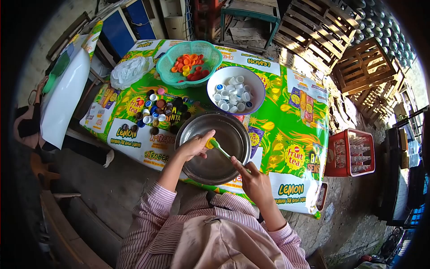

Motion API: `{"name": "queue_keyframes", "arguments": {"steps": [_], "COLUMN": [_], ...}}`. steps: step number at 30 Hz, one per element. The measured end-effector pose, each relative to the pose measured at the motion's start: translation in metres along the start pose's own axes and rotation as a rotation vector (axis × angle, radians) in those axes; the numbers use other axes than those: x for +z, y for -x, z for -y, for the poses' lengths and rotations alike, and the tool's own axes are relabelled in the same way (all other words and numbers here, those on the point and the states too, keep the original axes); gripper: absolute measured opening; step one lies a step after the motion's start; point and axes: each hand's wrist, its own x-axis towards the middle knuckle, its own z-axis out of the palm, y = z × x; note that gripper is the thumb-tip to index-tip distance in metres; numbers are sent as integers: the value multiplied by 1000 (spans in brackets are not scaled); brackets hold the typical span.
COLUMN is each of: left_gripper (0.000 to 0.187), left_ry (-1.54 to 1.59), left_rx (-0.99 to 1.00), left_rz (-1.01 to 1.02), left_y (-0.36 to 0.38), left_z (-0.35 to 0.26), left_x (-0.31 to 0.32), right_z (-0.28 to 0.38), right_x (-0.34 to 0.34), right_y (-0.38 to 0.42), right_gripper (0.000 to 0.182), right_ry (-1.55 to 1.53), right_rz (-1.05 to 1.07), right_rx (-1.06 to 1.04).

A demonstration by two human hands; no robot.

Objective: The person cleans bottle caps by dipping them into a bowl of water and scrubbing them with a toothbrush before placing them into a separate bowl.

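Over a steel basin (214, 150), the left hand (195, 145) pinches a yellow cap (209, 144), fingers clamped on it. The right hand (255, 181) grips a green toothbrush (223, 149), bristles touching the cap. Loose caps (159, 112) lie beside the basin.

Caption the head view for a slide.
Left hand holds a yellow cap over a steel bowl; right hand grips a green tool.

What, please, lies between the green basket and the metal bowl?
In the head view, the white bowl of pale bottle caps lies between the green basket and the metal bowl.
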Motion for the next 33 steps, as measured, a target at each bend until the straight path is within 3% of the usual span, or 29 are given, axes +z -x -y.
{"name": "queue_keyframes", "arguments": {"steps": [4, 6, 10, 16, 18, 19, 20, 22, 24, 25, 27, 28, 31, 32, 33], "left_gripper": [52, 52, 52, 49, 39, 26, 29, 34, 53, 53, 68, 68, 53, 53, 45], "left_ry": [-40, -166, -104, -105, -538, -884, -869, -861, -697, -696, -980, -842, -633, -633, -830], "left_rx": [7, -10, -20, -44, 333, 576, 599, 630, 874, 873, 776, 750, 924, 918, 765], "left_rz": [-110, 12, 72, -66, -209, -328, -360, -392, -369, -366, -334, -335, -413, -413, -329], "left_y": [6, 9, 1, 3, 3, 7, 8, 17, 32, 28, 15, 23, 37, 34, 29], "left_z": [-12, -14, -6, -5, 3, 8, 11, -3, -14, -6, 18, 11, -2, 10, 16], "left_x": [9, 5, 1, 4, 10, 11, 13, 15, 24, 20, 10, 18, 32, 27, 23], "right_z": [-1, -4, -1, 3, 0, -3, -5, -3, 4, 1, -7, -6, 5, 4, 1], "right_x": [5, 3, -2, 3, 9, 13, 15, 6, -5, 0, 13, 11, 0, 4, 10], "right_y": [5, 4, 7, 15, 18, 20, 22, 24, 26, 26, 25, 27, 28, 28, 26], "right_gripper": [71, 71, 70, 58, 56, 55, 55, 53, 51, 51, 51, 51, 49, 49, 49], "right_ry": [16, 28, 50, -122, -172, -101, -30, -59, -112, -112, -35, -80, -173, -176, -110], "right_rz": [27, 9, -43, -171, -195, -100, -5, -92, -158, -156, -31, -53, -199, -194, -86], "right_rx": [-21, -8, 14, 111, 107, 127, 146, 142, 196, 198, 249, 216, 195, 197, 226]}}
